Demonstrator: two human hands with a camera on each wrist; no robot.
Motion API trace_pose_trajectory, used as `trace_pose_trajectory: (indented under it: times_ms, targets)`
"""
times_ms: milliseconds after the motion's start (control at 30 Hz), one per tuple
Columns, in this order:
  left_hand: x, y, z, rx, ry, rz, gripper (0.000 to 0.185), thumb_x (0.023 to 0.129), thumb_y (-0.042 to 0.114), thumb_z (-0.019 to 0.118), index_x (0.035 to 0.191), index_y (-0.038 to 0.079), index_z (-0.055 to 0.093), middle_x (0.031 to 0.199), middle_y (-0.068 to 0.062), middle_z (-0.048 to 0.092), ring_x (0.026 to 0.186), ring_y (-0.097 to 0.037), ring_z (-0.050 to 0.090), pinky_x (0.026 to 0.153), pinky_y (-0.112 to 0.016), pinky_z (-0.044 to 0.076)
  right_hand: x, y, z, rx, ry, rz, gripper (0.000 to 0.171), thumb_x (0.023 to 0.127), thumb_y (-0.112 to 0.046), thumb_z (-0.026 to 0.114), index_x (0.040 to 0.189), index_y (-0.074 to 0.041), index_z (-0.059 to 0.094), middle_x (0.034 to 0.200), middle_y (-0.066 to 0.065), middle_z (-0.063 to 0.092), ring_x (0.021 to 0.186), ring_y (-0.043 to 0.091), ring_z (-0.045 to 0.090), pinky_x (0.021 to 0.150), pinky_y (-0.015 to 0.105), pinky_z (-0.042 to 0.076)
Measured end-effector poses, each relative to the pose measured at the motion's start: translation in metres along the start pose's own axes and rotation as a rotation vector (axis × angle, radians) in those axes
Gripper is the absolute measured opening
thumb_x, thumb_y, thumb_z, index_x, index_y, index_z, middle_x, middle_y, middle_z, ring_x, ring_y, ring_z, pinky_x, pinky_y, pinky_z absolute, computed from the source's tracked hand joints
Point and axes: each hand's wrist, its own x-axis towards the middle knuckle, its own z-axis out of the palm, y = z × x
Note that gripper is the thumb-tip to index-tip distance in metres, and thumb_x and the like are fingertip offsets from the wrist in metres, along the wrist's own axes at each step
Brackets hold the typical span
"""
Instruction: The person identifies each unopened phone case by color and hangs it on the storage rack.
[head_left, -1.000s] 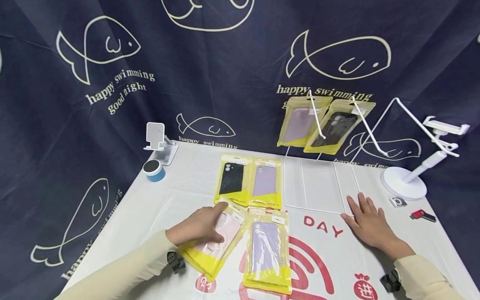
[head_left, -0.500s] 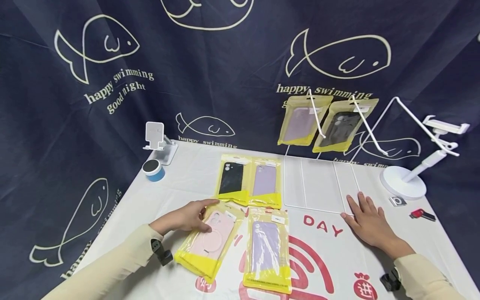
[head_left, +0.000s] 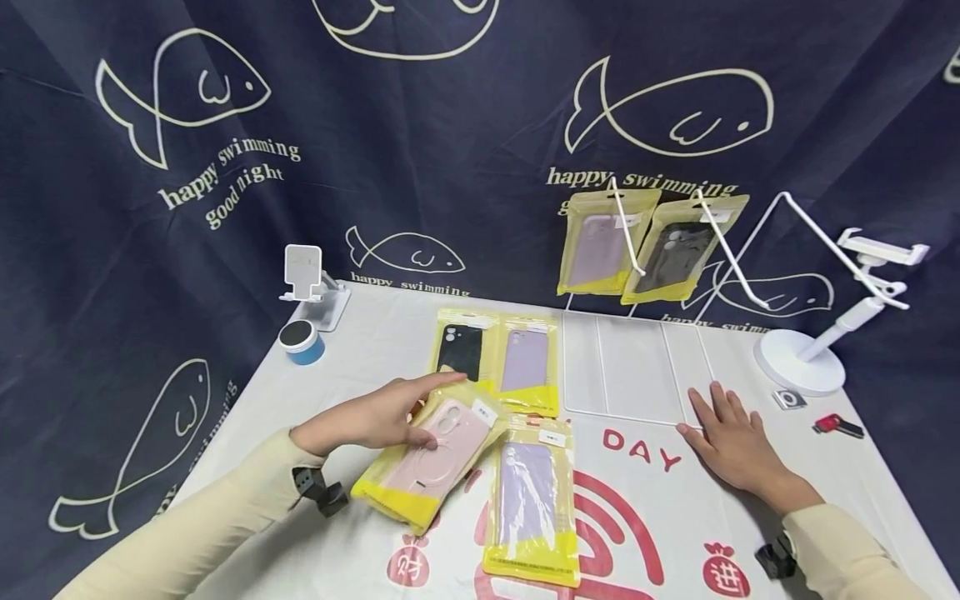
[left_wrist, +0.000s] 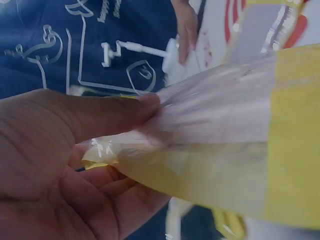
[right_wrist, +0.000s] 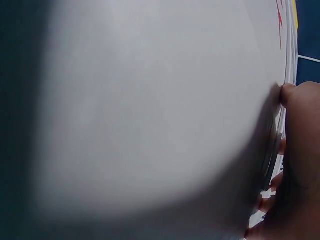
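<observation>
White tablecloth [head_left: 360, 350] w/ red print is covering the table; navy fish-print curtain [head_left: 450, 125] is hanging behind. Left hand [head_left: 367, 417] is pinching the pink case packet [head_left: 431, 462], thumb on top, fingers under; vs 0.5 s ago its far end is lifting off the cloth, overlapping the black case packet [head_left: 459, 350]. Right hand [head_left: 731, 442] is staying flat, fingers straight, by the white wire rack [head_left: 637, 367]. Curtain's reading "happy swimming good night"; cloth showing "DAY".

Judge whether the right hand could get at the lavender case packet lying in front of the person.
Probably yes. The right hand rests flat on the table, holding nothing, and only bare cloth lies between it and the lavender case packet. The left hand grips the pink case packet, off to the side.
</observation>
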Motion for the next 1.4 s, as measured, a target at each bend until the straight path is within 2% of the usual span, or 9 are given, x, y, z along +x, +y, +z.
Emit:
trace_pose_trajectory:
  times_ms: [67, 233, 333, 567, 667, 800, 967, 1200, 1400]
  targets:
    - [0.004, 0.01, -0.002, 0.041, 0.028, 0.06, 0.088, 0.084, 0.006, 0.078, 0.157, 0.015, 0.03, 0.136, -0.014, 0.062, 0.099, -0.015, 0.061, 0.089, -0.034, 0.053, 0.0, 0.0, -0.001, -0.002, -0.005, 0.001, 0.078, 0.103, -0.054, 0.039, 0.156, 0.001, 0.022, 0.161, 0.037, 0.009, 0.146, 0.06, 0.009, 0.108, 0.08, 0.009]
    - [0.023, 0.038, -0.001, 0.141, 0.089, 0.131, 0.089, 0.086, 0.01, 0.077, 0.159, 0.021, 0.027, 0.125, -0.011, 0.065, 0.09, -0.014, 0.058, 0.083, -0.029, 0.051, -0.001, 0.001, -0.001, -0.005, -0.016, 0.004, 0.078, 0.103, -0.053, 0.039, 0.157, 0.001, 0.022, 0.16, 0.037, 0.008, 0.146, 0.06, 0.008, 0.108, 0.08, 0.009]
    - [0.04, 0.057, 0.002, 0.166, 0.108, 0.183, 0.087, 0.088, 0.011, 0.076, 0.159, 0.023, 0.026, 0.132, -0.009, 0.064, 0.098, -0.015, 0.061, 0.087, -0.029, 0.052, -0.001, 0.002, 0.0, -0.006, -0.016, 0.006, 0.078, 0.103, -0.053, 0.039, 0.156, 0.001, 0.022, 0.16, 0.037, 0.008, 0.146, 0.06, 0.008, 0.108, 0.08, 0.009]
    - [0.084, 0.108, 0.01, 0.274, 0.16, 0.456, 0.081, 0.093, 0.017, 0.071, 0.159, 0.016, 0.025, 0.151, -0.006, 0.051, 0.123, -0.015, 0.059, 0.106, -0.029, 0.048, 0.0, 0.0, 0.0, -0.012, -0.016, 0.014, 0.078, 0.103, -0.054, 0.039, 0.155, 0.003, 0.025, 0.16, 0.037, 0.009, 0.145, 0.06, 0.01, 0.108, 0.08, 0.01]
    - [0.102, 0.126, 0.013, 0.323, 0.195, 0.557, 0.077, 0.095, 0.018, 0.068, 0.159, 0.013, 0.025, 0.152, -0.005, 0.05, 0.125, -0.014, 0.057, 0.107, -0.026, 0.045, 0.001, -0.001, -0.001, -0.012, -0.021, 0.017, 0.079, 0.103, -0.054, 0.038, 0.153, 0.006, 0.028, 0.159, 0.039, 0.011, 0.146, 0.061, 0.009, 0.108, 0.08, 0.01]
    - [0.124, 0.144, 0.018, 0.349, 0.235, 0.649, 0.072, 0.097, 0.017, 0.065, 0.157, 0.009, 0.027, 0.146, -0.007, 0.054, 0.12, -0.013, 0.057, 0.104, -0.019, 0.044, 0.003, -0.003, -0.001, -0.008, -0.019, 0.006, 0.079, 0.103, -0.054, 0.037, 0.152, 0.008, 0.031, 0.157, 0.041, 0.015, 0.146, 0.061, 0.009, 0.108, 0.081, 0.01]
    - [0.147, 0.163, 0.02, 0.343, 0.252, 0.685, 0.068, 0.098, 0.016, 0.062, 0.156, 0.005, 0.027, 0.139, -0.007, 0.057, 0.115, -0.013, 0.057, 0.102, -0.014, 0.042, 0.006, -0.004, -0.002, -0.016, -0.004, -0.011, 0.077, 0.103, -0.054, 0.038, 0.154, 0.003, 0.03, 0.16, 0.037, 0.014, 0.146, 0.061, 0.011, 0.107, 0.081, 0.011]
    - [0.165, 0.182, 0.021, 0.354, 0.286, 0.682, 0.069, 0.097, 0.016, 0.064, 0.156, 0.006, 0.029, 0.144, -0.004, 0.055, 0.117, -0.01, 0.056, 0.1, -0.013, 0.041, 0.006, 0.0, -0.002, -0.009, -0.007, -0.022, 0.076, 0.103, -0.055, 0.039, 0.158, -0.004, 0.023, 0.162, 0.034, 0.013, 0.145, 0.062, 0.011, 0.105, 0.083, 0.011]
    - [0.183, 0.186, 0.023, 0.332, 0.314, 0.699, 0.071, 0.096, 0.015, 0.066, 0.156, 0.005, 0.03, 0.145, -0.007, 0.055, 0.119, -0.011, 0.055, 0.1, -0.012, 0.04, 0.004, 0.003, -0.004, -0.002, -0.033, -0.011, 0.079, 0.104, -0.056, 0.036, 0.157, 0.0, 0.023, 0.164, 0.033, 0.004, 0.145, 0.062, 0.009, 0.105, 0.082, 0.01]
